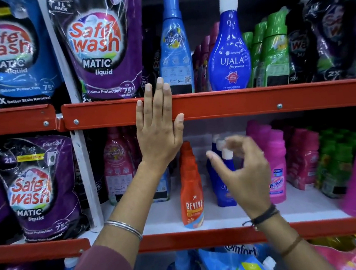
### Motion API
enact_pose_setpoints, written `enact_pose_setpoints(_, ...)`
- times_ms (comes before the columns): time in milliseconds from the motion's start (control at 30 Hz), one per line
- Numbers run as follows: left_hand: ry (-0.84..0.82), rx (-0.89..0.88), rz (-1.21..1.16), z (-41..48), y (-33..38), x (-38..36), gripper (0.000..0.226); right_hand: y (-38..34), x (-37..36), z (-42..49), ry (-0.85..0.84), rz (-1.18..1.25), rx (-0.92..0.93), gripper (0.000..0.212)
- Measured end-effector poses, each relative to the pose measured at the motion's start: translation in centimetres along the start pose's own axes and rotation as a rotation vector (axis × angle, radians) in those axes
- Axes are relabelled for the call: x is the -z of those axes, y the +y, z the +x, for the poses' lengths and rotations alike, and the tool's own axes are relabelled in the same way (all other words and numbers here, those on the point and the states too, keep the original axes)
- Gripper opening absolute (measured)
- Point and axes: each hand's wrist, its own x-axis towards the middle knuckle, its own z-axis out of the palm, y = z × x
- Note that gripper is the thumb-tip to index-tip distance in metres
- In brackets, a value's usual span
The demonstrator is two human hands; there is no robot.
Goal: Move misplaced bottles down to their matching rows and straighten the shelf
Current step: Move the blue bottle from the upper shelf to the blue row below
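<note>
On the upper shelf a light blue Comfort bottle [174, 47] and a dark blue Ujala bottle [228, 48] stand upright side by side. My left hand [157, 126] lies flat and open against the red shelf rail [235, 103], fingertips just below the light blue bottle. On the middle shelf an orange Revive bottle [190, 188] stands in front, with a row of small blue Ujala bottles [223, 187] to its right. My right hand [242, 172] hovers in front of those white caps, fingers curled and apart, blurred, holding nothing that I can see.
Safe Wash pouches [97, 46] fill the left of both shelves. Green bottles [271, 52] stand at upper right. Pink Vanish bottles [276, 164] and a red Comfort bottle [116, 165] flank the middle row. More Comfort packs [241, 264] sit on the bottom shelf.
</note>
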Motion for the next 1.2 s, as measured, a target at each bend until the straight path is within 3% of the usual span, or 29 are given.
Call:
enact_pose_setpoints(133, -0.008, 0.008, 0.013, 0.0, 0.0, 0.0, 0.057, -2.4, 1.3, 6.7, 0.189, -0.024, 0.150, 0.033)
enact_pose_setpoints(233, -0.012, 0.008, 0.008, 0.0, 0.0, 0.0, 0.057, -3.6, 1.1, 11.8, 0.241, -0.112, 0.158, 0.043)
enact_pose_setpoints(400, 0.001, 0.007, 0.014, 0.0, 0.0, 0.1, 0.056, -4.7, -0.1, 17.6, 0.078, -0.365, 0.040, 0.084)
enact_pose_setpoints(633, -0.012, 0.020, 0.023, 0.0, 0.0, -0.1, 0.057, -4.2, -0.1, 17.6, -0.007, -0.509, -0.036, 0.090)
enact_pose_setpoints(833, -0.026, 0.020, 0.011, 0.0, 0.0, 0.0, 0.057, -4.5, 0.6, 17.4, -0.003, -0.432, -0.025, 0.080)
enact_pose_setpoints(1100, -0.009, 0.015, 0.021, 0.1, 0.0, 0.0, 0.057, -4.8, 3.1, 15.4, 0.251, -0.198, 0.064, 0.085)
enact_pose_setpoints(1200, -0.003, 0.013, 0.020, 0.1, 0.0, 0.0, 0.057, -5.1, 4.4, 14.3, 0.273, -0.165, 0.043, 0.085)
